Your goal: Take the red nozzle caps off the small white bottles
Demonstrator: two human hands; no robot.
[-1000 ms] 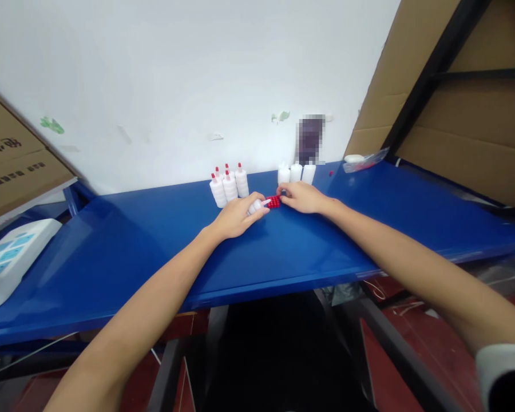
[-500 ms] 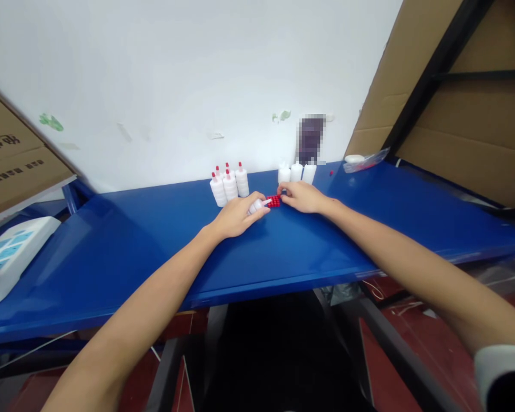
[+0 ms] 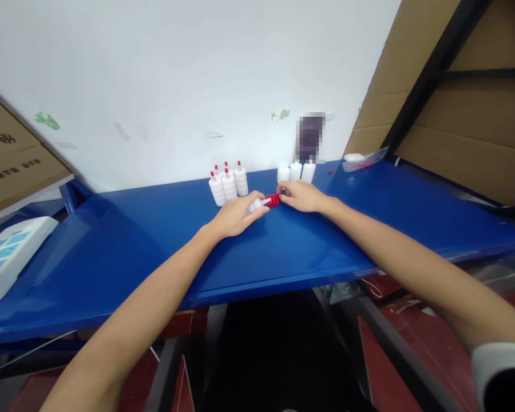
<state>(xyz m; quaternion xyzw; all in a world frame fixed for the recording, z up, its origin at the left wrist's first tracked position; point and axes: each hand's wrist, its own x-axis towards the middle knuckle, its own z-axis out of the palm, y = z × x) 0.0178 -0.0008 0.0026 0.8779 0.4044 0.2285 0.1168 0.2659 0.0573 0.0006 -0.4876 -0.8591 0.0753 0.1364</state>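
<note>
My left hand (image 3: 237,216) is closed around a white squeeze bottle (image 3: 254,205), which lies tilted with its bare pointed nozzle toward the right. Just past the nozzle tip is a block of small red caps (image 3: 273,200) on the table. My right hand (image 3: 300,196) rests at the right end of these caps, thumb and fingertips pinched together; whatever is between them is too small to make out. Behind my left hand stand several white bottles with red tips (image 3: 229,186). Beyond my right hand are white bottles (image 3: 296,171) without visible red tips.
The blue table (image 3: 146,246) runs along a white wall. A loose red cap (image 3: 331,171) and a clear plastic bag (image 3: 367,161) lie at the back right. On the left sit a white device with blue panels (image 3: 12,254) and a cardboard box (image 3: 17,149).
Both hands hold nearly the same positions, the bottle still in my left hand. The whole view has shifted very slightly.
</note>
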